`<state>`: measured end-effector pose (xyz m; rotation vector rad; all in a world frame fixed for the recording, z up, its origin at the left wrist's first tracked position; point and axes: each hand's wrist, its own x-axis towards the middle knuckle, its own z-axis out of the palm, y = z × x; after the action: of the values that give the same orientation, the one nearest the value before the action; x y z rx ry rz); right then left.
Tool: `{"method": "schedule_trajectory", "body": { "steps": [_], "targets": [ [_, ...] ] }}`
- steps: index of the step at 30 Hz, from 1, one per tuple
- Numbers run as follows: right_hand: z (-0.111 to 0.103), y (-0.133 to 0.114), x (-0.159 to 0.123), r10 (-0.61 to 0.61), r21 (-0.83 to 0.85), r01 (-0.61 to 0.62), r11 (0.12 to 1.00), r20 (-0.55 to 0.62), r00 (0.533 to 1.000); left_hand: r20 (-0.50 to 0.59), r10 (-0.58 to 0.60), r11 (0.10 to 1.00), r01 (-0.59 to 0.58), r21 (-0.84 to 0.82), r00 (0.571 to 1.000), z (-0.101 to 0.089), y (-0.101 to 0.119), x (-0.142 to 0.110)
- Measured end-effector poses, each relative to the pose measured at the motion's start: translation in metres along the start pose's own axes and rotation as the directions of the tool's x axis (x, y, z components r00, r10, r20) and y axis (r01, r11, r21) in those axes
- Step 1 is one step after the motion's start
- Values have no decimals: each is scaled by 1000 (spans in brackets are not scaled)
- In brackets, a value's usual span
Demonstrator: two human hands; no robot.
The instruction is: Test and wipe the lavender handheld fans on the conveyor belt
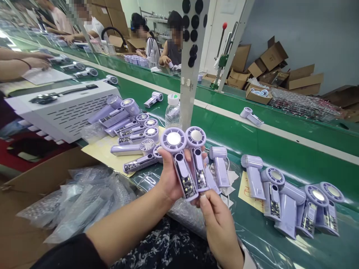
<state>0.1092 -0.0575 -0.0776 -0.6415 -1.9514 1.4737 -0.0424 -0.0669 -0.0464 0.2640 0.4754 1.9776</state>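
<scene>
green work surface (331,250), cardboard boxes (273,56) by a grey wall (316,26), left hand (169,183) raised at the near edge, fingers around two tilted lilac fans (183,168), right hand (217,213) pinching one's lower end

The left hand (169,179) has its fingers partly hidden behind two purple fans (184,175). Right of the hands, a lying fan (255,179) covers part of a yellow note (244,191), its writing unreadable. Left of them, the view's edge crops a carton (15,213) and a co-worker's arms (15,69).
</scene>
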Motion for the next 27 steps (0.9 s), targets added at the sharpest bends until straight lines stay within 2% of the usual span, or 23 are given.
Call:
{"method": "schedule_trajectory", "body": {
  "steps": [2,4,7,9,12,17,20,22,24,25,27],
  "targets": [
    [2,2,0,123,59,-122,991,-8,992,55,17,999,-18,31,998,-2,1,-3],
    [2,3,0,202,139,-205,969,37,979,92,34,996,-41,73,995,-4,3,-6],
    [-3,4,0,241,181,-264,947,139,961,103,40,993,-51,111,994,-6,7,-7],
    [-5,4,1,236,161,-260,952,154,959,100,29,993,-40,114,995,-7,8,-7],
    [-2,3,0,234,198,-247,949,89,968,140,42,992,-58,114,989,-9,5,-6],
    [15,4,-4,291,424,-241,873,-59,955,206,165,968,-198,156,965,-8,-9,-7],
    [18,7,-4,327,466,-267,844,-51,944,197,197,950,-237,205,960,-8,-13,-8],
    [15,9,-3,331,443,-288,849,-20,943,190,182,951,-222,217,965,-10,-12,-9],
    [12,10,-2,303,336,-292,895,22,953,178,154,959,-191,211,972,-13,-8,-8],
    [10,10,-2,270,256,-271,928,37,962,164,133,965,-166,204,977,-14,-5,-8],
    [7,10,-1,147,86,-152,985,63,987,93,102,975,-118,187,990,-15,2,-7]
  ]
}}
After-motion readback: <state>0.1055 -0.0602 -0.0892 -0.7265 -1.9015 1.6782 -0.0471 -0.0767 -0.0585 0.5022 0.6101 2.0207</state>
